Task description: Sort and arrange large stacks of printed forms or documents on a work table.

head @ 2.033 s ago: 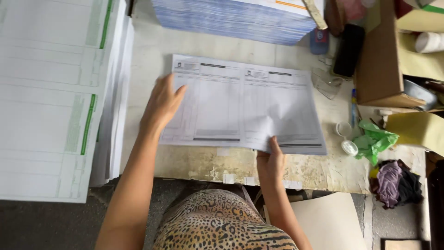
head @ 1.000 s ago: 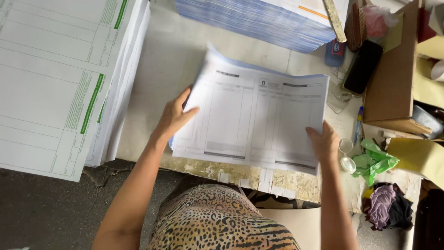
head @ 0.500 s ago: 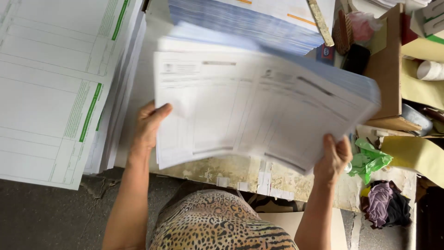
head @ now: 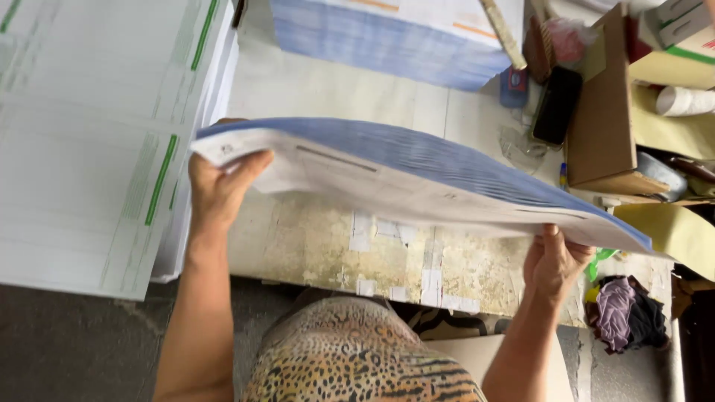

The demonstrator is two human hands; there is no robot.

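Both hands hold one thick sheaf of printed forms, lifted clear of the worktable and tipped so its blue-edged side faces the camera. Left hand grips the sheaf's left end, thumb on top, fingers curled out of sight beneath. Right hand is under the lower right corner, thumb pressed up against the underside, remaining fingers folded around the edge. The sheaf sags slightly between the two grips.

Left of the table: tall stack of white forms with narrow green bars printed on the top sheet. Far edge of the table: second stack of paper, blue along its sides, short orange marks on top. Right side: open brown cardboard box, a black phone just beside it, a small blue lidded pot next to the phone. A white paper roll lies on a yellowish surface further right. Crumpled purple and dark cloth sits low at the right, below the table edge. Strips of pale tape mark the table's near edge.

Half a second ago the sheaf was held flatter, its printed face readable toward the camera; now it is tilted up on edge, face nearly hidden. Two seconds ago it lay on the table under both palms.
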